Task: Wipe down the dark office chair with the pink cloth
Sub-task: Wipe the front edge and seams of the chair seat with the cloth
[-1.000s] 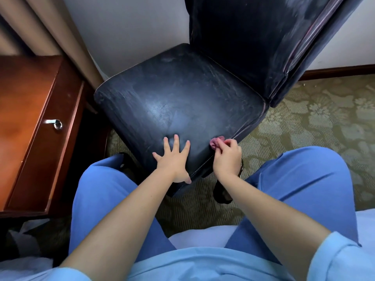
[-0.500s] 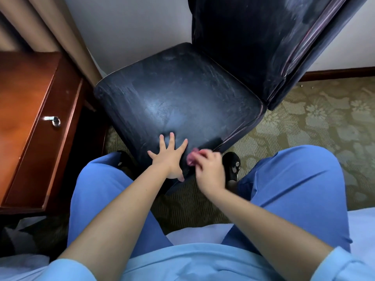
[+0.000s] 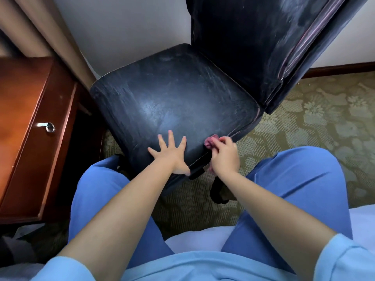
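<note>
**Patterned carpet under chair and cabinet**

The floor [image 3: 316,122] is covered in olive-green carpet with a pale floral pattern. The dark office chair [image 3: 174,102] stands on it close to the white wall, its base hidden beneath the seat. To the left a reddish wooden cabinet [image 3: 26,122] stands on the same carpet, just beside the chair. A dark shoe [image 3: 220,191] rests on the carpet below the seat's front edge. A wooden skirting board [image 3: 341,68] meets the carpet at right.
</note>
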Demonstrator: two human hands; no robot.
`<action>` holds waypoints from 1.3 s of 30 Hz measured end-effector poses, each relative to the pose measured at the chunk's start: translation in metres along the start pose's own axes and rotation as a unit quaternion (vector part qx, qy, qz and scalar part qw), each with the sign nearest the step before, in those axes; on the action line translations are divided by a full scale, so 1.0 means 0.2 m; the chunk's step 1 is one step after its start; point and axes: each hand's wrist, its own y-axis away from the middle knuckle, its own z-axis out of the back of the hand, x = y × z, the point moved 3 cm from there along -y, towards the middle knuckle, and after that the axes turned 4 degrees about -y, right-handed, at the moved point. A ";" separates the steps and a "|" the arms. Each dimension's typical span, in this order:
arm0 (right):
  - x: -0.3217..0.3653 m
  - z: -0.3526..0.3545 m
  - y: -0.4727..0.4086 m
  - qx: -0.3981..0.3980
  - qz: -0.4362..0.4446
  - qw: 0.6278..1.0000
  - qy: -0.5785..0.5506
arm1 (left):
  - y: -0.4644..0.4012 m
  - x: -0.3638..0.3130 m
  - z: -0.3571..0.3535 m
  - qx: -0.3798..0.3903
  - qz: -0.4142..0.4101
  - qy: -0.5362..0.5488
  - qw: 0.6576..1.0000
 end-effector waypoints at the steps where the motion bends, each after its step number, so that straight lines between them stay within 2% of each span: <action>1: -0.01 0.01 -0.04 -0.011 -0.035 0.999 -0.007 | -0.01 -0.01 0.02 -0.019 -0.016 -0.002 1.000; 3: 0.01 0.00 -0.02 -0.030 -0.052 0.998 -0.008 | -0.03 -0.05 0.05 -0.040 -0.046 -0.002 0.998; 8: 0.00 -0.02 0.07 0.012 0.011 1.000 0.001 | -0.08 -0.13 0.08 -0.034 -0.038 0.004 0.999; 13: -0.05 0.04 -0.09 -0.035 -0.069 0.997 -0.004 | -0.09 -0.14 0.08 -0.031 -0.037 -0.006 0.999; 18: 0.00 0.01 0.06 0.025 0.076 0.997 0.024 | -0.09 -0.14 0.09 -0.032 -0.030 0.002 0.999; 20: -0.06 0.05 -0.07 0.019 0.044 0.999 0.025 | -0.09 -0.13 0.08 -0.035 -0.029 0.002 0.999; 23: -0.13 0.10 -0.20 -0.024 -0.074 0.997 -0.004 | -0.09 -0.13 0.08 -0.042 -0.024 -0.006 0.999; 25: -0.08 0.08 -0.16 -0.023 -0.045 0.999 0.019 | -0.09 -0.14 0.08 -0.044 -0.020 -0.008 0.999; 29: -0.03 0.04 -0.02 0.031 0.101 0.994 0.042 | -0.09 -0.13 0.08 -0.047 -0.005 -0.015 0.999; 31: -0.08 0.09 -0.13 0.020 0.074 0.996 0.045 | -0.08 -0.13 0.08 -0.049 0.001 -0.020 0.999; 34: -0.12 0.13 -0.24 -0.018 -0.044 0.998 0.039 | -0.08 -0.13 0.08 -0.051 0.008 -0.014 0.999; 39: -0.04 0.01 -0.03 0.006 0.040 0.999 0.021 | -0.07 -0.10 0.07 -0.057 0.015 -0.001 0.998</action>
